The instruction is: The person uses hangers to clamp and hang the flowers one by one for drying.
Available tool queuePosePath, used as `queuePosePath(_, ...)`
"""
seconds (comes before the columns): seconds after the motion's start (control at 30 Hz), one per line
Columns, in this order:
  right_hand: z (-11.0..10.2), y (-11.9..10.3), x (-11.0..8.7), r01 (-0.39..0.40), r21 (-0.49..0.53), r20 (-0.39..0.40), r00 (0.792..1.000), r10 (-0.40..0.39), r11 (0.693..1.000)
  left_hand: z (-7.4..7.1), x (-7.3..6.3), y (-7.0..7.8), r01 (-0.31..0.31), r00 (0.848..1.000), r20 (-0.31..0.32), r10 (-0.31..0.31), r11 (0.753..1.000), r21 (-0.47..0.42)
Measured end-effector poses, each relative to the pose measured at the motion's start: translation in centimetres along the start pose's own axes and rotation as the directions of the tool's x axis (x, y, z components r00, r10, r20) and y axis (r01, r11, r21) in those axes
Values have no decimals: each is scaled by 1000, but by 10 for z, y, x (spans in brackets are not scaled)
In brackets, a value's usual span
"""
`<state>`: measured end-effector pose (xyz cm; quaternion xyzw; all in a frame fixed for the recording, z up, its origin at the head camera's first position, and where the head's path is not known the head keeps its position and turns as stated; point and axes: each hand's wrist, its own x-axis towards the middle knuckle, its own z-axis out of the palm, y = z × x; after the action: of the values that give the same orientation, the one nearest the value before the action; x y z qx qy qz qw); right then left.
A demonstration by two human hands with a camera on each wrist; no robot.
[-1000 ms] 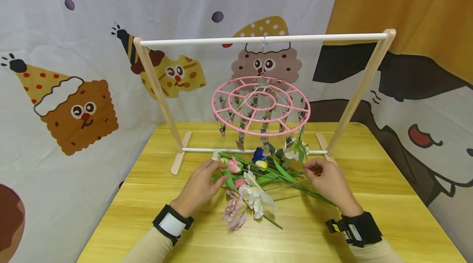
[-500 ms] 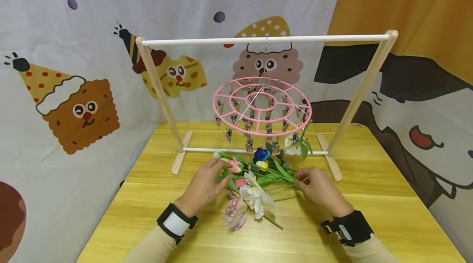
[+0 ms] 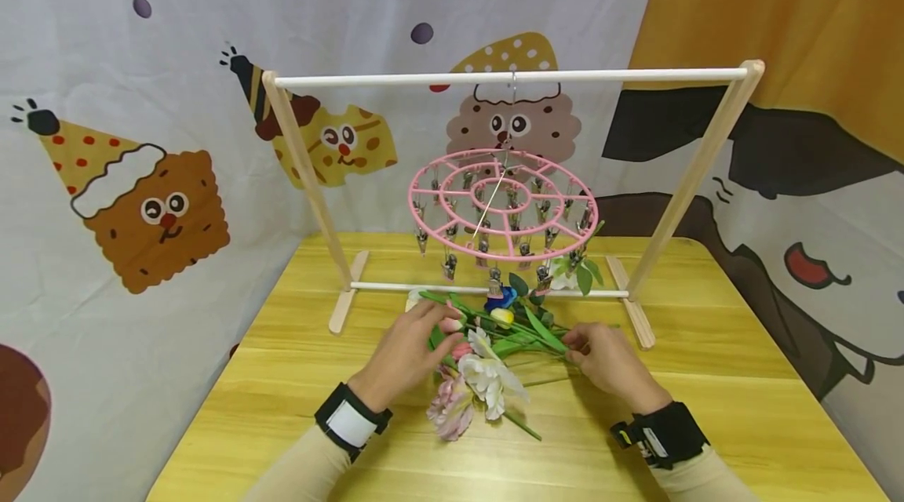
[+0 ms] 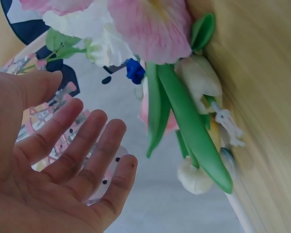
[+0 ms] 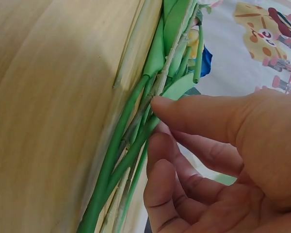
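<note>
A loose pile of artificial flowers lies on the table, with a white flower [image 3: 487, 380], a pink flower [image 3: 450, 408], a yellow tulip [image 3: 502, 318] and a blue flower [image 3: 501, 298]. My left hand [image 3: 408, 349] is over the pile's left side by a pink tulip [image 3: 452, 325]; its fingers are spread and hold nothing in the left wrist view. At the right end, my right hand [image 3: 610, 361] pinches a thin stem [image 5: 157, 87] between thumb and index finger. A white flower with green leaves [image 3: 565, 274] hangs from a clip on the pink round hanger [image 3: 504, 257].
The hanger hooks onto the white bar [image 3: 395, 79] of a wooden stand [image 3: 304, 165], with several metal clips [image 3: 450, 265] dangling above the flowers. The stand's lower bar [image 3: 395, 287] runs behind the pile. A cartoon-printed cloth [image 3: 339, 8] covers the wall behind.
My right hand moved left and down from beside the hanging white flower to the stems. The hanger turned and its hanging flower swung. My left hand shifted slightly right over the pile.
</note>
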<state>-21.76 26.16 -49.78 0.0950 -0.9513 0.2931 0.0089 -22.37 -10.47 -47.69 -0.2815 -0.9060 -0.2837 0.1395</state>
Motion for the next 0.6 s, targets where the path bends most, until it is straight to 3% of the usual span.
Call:
queuePosePath(0.3,1,0,-1,5,16,1,1000,-5,1000,5,8,6,-53,998,13,54,998,-39)
queuePosePath(0.6,-2,2,-3,9,57,-13,1000,-8,998,8,16,11,-152,988,-23,154,986,65)
